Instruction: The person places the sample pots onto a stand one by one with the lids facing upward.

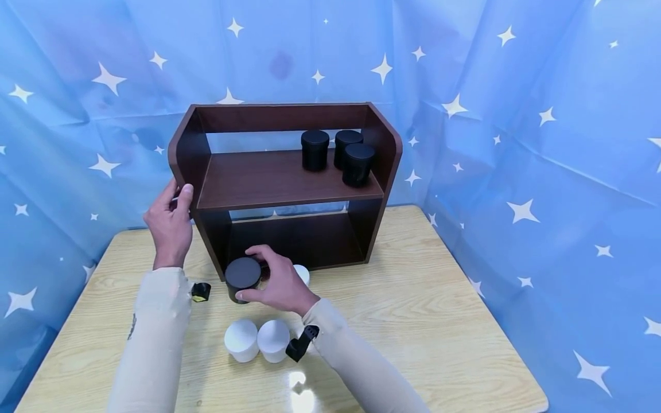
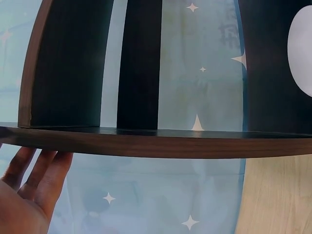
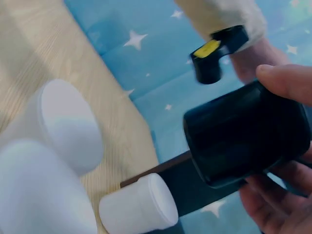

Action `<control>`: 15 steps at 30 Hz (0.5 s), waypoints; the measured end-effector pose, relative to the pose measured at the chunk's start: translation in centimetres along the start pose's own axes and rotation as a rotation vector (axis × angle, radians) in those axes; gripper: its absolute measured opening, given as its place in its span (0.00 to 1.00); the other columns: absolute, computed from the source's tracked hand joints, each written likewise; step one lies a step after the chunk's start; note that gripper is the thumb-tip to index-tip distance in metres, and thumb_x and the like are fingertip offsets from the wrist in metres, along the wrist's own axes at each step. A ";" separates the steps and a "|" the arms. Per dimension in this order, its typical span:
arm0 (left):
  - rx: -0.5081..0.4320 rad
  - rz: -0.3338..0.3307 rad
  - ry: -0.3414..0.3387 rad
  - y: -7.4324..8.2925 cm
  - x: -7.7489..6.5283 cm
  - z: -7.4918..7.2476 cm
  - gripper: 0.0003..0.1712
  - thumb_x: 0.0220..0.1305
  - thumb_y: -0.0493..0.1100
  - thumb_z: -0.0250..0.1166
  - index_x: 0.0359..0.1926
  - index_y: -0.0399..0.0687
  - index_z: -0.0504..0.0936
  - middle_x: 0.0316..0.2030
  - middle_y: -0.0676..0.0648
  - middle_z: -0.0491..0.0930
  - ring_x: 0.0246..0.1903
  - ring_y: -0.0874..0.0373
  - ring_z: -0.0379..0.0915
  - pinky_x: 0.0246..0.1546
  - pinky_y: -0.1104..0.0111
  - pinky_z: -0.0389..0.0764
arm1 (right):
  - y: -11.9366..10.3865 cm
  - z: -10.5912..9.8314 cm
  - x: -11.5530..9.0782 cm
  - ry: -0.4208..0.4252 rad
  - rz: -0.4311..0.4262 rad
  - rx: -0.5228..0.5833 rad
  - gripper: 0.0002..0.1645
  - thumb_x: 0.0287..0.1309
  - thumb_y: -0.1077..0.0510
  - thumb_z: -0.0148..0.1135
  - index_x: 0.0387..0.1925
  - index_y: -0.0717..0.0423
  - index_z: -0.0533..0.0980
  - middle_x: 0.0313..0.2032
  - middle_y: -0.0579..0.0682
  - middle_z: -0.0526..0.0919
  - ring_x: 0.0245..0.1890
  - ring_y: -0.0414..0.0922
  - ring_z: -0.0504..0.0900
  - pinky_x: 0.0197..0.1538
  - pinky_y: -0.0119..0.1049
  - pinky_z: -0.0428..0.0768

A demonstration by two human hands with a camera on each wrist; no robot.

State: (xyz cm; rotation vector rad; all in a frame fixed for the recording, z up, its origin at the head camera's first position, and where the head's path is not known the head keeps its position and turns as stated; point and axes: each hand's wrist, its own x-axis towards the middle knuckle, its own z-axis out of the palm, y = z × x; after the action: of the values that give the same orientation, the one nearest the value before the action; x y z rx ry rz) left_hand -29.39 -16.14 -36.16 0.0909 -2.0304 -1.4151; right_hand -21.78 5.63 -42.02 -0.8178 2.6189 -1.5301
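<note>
My right hand (image 1: 281, 281) grips a black lidded jar (image 1: 242, 280) by its sides, in front of the lower left corner of a dark brown two-tier shelf (image 1: 248, 198). The jar (image 3: 243, 131) lies across the right wrist view, thumb on one side and fingers on the other. My left hand (image 1: 172, 221) touches the shelf's left side panel. In the left wrist view its fingers (image 2: 51, 183) extend straight against the panel's outer face. Two white jars (image 1: 241, 338) stand side by side on the table, and another white jar (image 1: 302, 274) is partly hidden behind my right hand.
Three black jars (image 1: 315, 150) stand at the right of the upper tier, near the right side panel (image 1: 384, 146). The shelf stands toward the back of a light wooden table (image 1: 423, 321). Behind hangs a blue curtain (image 1: 490, 172) with white stars.
</note>
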 end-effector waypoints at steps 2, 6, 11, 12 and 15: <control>0.003 -0.001 0.003 0.0 0.0 0.0 0.19 0.72 0.62 0.57 0.61 0.86 0.75 0.59 0.53 0.83 0.51 0.61 0.79 0.46 0.81 0.77 | 0.0 -0.3 -0.1 0.032 0.013 0.062 0.43 0.47 0.53 0.80 0.64 0.46 0.69 0.57 0.48 0.81 0.53 0.42 0.79 0.56 0.40 0.83; 0.004 0.002 0.010 -0.1 -0.1 0.1 0.19 0.72 0.63 0.57 0.61 0.85 0.74 0.60 0.53 0.83 0.52 0.61 0.79 0.47 0.81 0.78 | 0.2 -0.6 -0.4 0.079 0.033 0.139 0.39 0.47 0.53 0.80 0.61 0.44 0.72 0.56 0.46 0.81 0.54 0.41 0.78 0.58 0.36 0.80; 0.005 0.004 0.019 -0.1 0.0 0.2 0.18 0.72 0.62 0.57 0.61 0.84 0.75 0.59 0.52 0.83 0.50 0.63 0.79 0.45 0.82 0.76 | 0.6 -0.5 -0.7 0.096 0.013 0.199 0.37 0.49 0.54 0.79 0.61 0.44 0.73 0.57 0.47 0.81 0.53 0.38 0.78 0.57 0.32 0.79; 0.007 0.005 0.021 -0.1 0.0 0.1 0.18 0.72 0.62 0.57 0.61 0.84 0.76 0.59 0.52 0.83 0.50 0.63 0.79 0.45 0.82 0.76 | 0.7 -0.4 -0.8 0.095 0.004 0.213 0.37 0.49 0.55 0.78 0.61 0.44 0.73 0.57 0.47 0.81 0.53 0.38 0.78 0.57 0.32 0.79; 0.008 0.003 0.021 -0.1 0.0 0.2 0.18 0.71 0.63 0.57 0.61 0.84 0.76 0.59 0.52 0.83 0.50 0.63 0.79 0.44 0.83 0.76 | 0.8 -0.4 -0.9 0.091 -0.022 0.255 0.37 0.50 0.57 0.78 0.62 0.45 0.72 0.58 0.48 0.80 0.53 0.38 0.79 0.58 0.32 0.80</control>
State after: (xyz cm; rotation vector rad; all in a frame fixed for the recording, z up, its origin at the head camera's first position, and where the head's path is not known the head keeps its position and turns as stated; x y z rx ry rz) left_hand -29.46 -16.03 -36.26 0.1057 -2.0183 -1.3982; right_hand -21.48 6.62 -42.69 -0.7743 2.4071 -1.8975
